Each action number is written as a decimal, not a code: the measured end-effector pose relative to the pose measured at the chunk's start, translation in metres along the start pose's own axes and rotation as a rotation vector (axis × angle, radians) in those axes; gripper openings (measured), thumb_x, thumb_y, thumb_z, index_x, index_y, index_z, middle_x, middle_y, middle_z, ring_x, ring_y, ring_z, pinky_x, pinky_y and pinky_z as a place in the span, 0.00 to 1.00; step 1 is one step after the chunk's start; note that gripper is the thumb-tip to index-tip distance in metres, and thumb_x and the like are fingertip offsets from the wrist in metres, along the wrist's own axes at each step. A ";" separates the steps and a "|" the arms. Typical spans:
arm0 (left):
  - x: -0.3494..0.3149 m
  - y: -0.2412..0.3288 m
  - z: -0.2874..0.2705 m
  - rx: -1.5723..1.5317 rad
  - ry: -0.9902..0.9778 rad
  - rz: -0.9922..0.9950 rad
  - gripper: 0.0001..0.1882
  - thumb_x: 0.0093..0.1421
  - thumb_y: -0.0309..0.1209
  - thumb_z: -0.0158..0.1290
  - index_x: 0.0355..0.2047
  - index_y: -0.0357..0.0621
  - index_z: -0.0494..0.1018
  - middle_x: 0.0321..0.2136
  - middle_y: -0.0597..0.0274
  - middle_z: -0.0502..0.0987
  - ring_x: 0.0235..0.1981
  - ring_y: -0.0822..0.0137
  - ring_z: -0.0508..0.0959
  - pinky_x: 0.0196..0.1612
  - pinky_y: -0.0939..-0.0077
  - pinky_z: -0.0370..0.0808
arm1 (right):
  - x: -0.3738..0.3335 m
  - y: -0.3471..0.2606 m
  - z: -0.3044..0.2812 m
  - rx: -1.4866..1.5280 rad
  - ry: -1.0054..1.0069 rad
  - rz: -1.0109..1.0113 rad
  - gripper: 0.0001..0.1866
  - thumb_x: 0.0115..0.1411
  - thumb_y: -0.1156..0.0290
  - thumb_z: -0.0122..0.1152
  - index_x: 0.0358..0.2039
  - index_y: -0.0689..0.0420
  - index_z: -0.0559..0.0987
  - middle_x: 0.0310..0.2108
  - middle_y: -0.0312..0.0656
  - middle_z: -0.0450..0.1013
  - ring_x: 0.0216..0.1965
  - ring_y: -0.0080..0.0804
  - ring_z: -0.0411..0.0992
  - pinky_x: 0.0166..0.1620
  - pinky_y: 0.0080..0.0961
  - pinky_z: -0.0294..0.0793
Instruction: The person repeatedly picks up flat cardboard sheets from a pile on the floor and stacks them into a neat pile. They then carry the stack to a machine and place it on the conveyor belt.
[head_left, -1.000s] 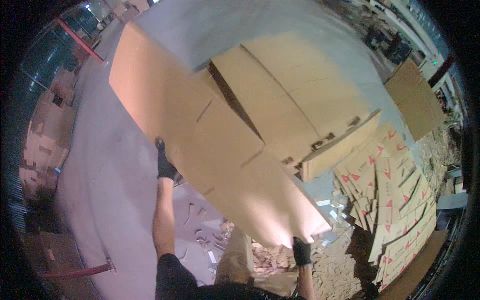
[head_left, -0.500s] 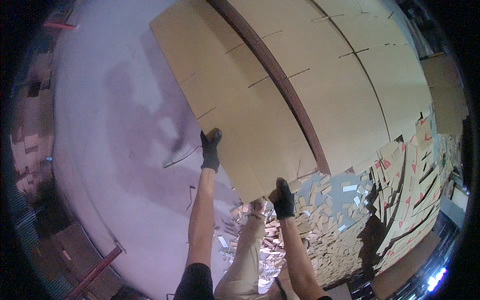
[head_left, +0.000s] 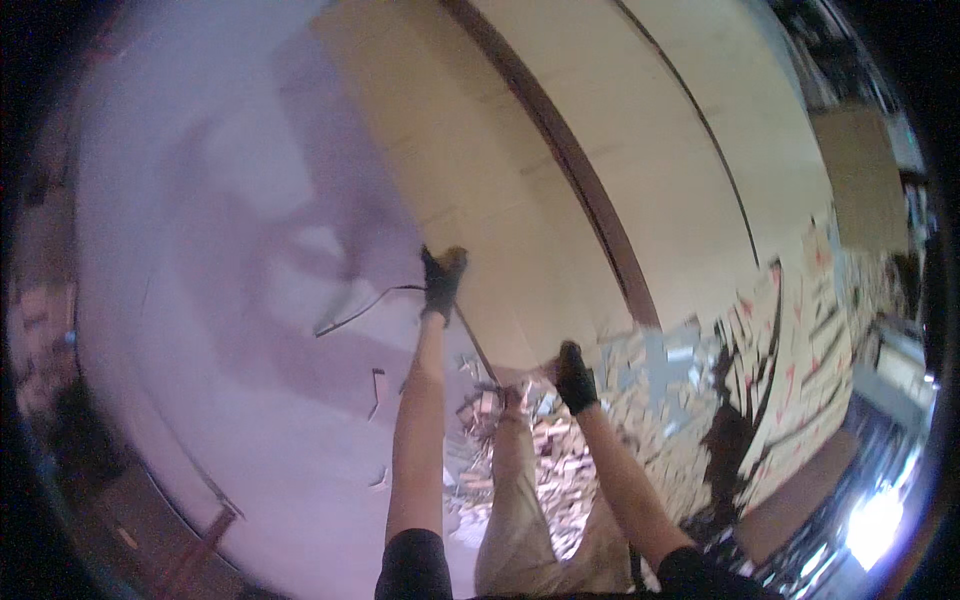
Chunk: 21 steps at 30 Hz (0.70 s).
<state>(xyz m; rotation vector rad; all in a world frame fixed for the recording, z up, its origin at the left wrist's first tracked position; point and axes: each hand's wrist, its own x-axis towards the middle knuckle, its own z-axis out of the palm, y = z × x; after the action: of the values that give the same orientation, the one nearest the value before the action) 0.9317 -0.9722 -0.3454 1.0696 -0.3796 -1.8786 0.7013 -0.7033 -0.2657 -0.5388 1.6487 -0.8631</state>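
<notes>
Cardboard [head_left: 490, 200] lowered, left grip [head_left: 441, 285], right grip [head_left: 575, 380] on edges

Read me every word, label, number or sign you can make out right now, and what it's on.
No text is readable.
Layered cardboard pieces on the right: red printed marks, too blurred to read.
Large cardboard sheet at the hands: no lettering visible.

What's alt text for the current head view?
A person's dark-gloved left hand and right hand hold the left and near edges of a large brown cardboard sheet. Another cardboard panel lies to its right, cardboard scraps litter the floor below, and red-marked cardboard pieces overlap at right.
</notes>
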 end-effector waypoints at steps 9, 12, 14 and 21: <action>-0.116 0.027 0.038 1.265 0.091 0.214 0.44 0.51 0.29 0.59 0.60 0.35 0.43 0.56 0.48 0.54 0.52 0.60 0.63 0.54 0.62 0.63 | -0.034 -0.047 0.007 -0.144 0.422 0.352 0.26 0.50 0.57 0.56 0.46 0.57 0.64 0.44 0.52 0.66 0.48 0.48 0.64 0.49 0.37 0.61; -0.181 0.003 0.063 1.682 0.207 0.260 0.43 0.53 0.41 0.57 0.60 0.34 0.46 0.54 0.38 0.57 0.56 0.45 0.58 0.58 0.57 0.55 | -0.078 -0.043 -0.007 -0.119 0.367 0.450 0.30 0.49 0.47 0.56 0.45 0.55 0.65 0.39 0.55 0.71 0.43 0.53 0.69 0.45 0.41 0.68; -0.225 -0.026 0.077 1.905 0.152 0.278 0.43 0.53 0.46 0.55 0.59 0.32 0.48 0.54 0.35 0.56 0.56 0.43 0.58 0.58 0.54 0.54 | -0.121 -0.024 -0.035 -0.351 0.107 0.366 0.28 0.51 0.48 0.54 0.44 0.57 0.66 0.42 0.53 0.70 0.43 0.51 0.70 0.44 0.39 0.69; -0.349 -0.171 0.165 1.705 -0.971 -0.156 0.33 0.51 0.46 0.55 0.51 0.38 0.63 0.49 0.43 0.65 0.51 0.49 0.64 0.54 0.57 0.60 | -0.284 0.078 -0.213 -0.329 0.124 0.331 0.26 0.52 0.51 0.52 0.46 0.55 0.71 0.42 0.51 0.71 0.47 0.47 0.68 0.48 0.36 0.67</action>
<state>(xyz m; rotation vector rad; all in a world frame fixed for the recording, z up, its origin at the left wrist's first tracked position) 0.7762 -0.6174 -0.1766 0.9437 -2.8129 -1.8400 0.5751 -0.3912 -0.1294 -0.4230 1.9409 -0.3903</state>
